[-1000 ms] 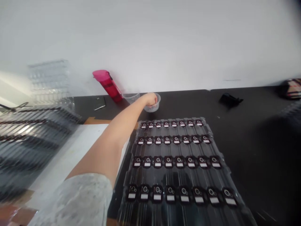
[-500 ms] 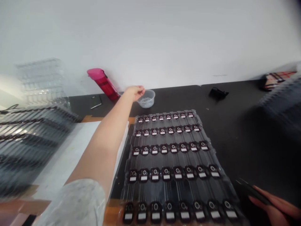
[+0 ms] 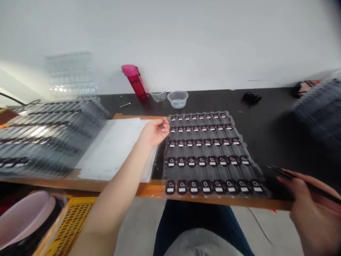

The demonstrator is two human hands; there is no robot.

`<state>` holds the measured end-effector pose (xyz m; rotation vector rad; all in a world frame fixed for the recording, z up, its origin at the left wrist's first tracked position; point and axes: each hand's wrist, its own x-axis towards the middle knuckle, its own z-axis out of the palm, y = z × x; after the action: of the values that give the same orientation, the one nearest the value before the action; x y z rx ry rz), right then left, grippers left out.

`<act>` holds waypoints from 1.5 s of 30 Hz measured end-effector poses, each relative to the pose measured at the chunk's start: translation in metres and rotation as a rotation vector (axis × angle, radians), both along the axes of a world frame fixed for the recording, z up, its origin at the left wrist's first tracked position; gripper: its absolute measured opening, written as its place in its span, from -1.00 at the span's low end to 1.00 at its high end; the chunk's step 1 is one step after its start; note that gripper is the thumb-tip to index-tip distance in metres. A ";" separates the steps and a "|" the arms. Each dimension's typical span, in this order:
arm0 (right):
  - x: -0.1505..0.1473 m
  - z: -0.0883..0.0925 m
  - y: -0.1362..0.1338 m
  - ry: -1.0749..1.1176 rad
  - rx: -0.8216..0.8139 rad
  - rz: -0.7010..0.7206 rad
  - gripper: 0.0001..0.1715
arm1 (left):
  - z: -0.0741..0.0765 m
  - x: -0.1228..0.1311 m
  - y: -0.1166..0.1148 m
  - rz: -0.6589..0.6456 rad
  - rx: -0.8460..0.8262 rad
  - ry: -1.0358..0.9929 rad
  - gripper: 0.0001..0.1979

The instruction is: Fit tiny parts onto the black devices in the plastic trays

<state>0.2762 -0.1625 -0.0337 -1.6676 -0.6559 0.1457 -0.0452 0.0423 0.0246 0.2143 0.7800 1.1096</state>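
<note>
My left hand [image 3: 156,131] hovers at the upper left edge of a clear plastic tray [image 3: 195,151]. Its fingers are curled together, and whether something small sits between them is hidden. Rows of small dark parts, each with a ring mark and a white label, fill the tray; one such dark part [image 3: 206,186] lies in the front row. At the lower right, my right hand [image 3: 310,199] is closed round black tweezers [image 3: 286,173], their tips pointing left towards the tray. Behind the tray stands a clear plastic bowl [image 3: 178,100] with small whitish pieces inside.
White paper sheets [image 3: 114,142] lie left of the tray. Stacked filled trays [image 3: 50,138] stand further left, more stacked trays [image 3: 322,106] at far right. A pink bottle [image 3: 135,82], a second clear cup [image 3: 158,96] and a black clip-like object [image 3: 250,98] are along the back. A yellow crate [image 3: 77,217] sits below.
My left hand has come back from the bowl to the tray's upper left edge. The view has shifted, showing more of the table's front, and my right hand with the tweezers shows more fully.
</note>
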 end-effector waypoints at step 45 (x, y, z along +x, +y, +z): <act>-0.061 0.043 0.004 -0.288 0.240 1.049 -0.77 | -0.017 0.085 -0.153 -0.381 -0.018 -0.123 -0.59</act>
<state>0.2155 -0.1589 0.0088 -0.9787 -1.6546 0.5515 0.0400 -0.1105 0.0078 0.2642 0.6079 0.7475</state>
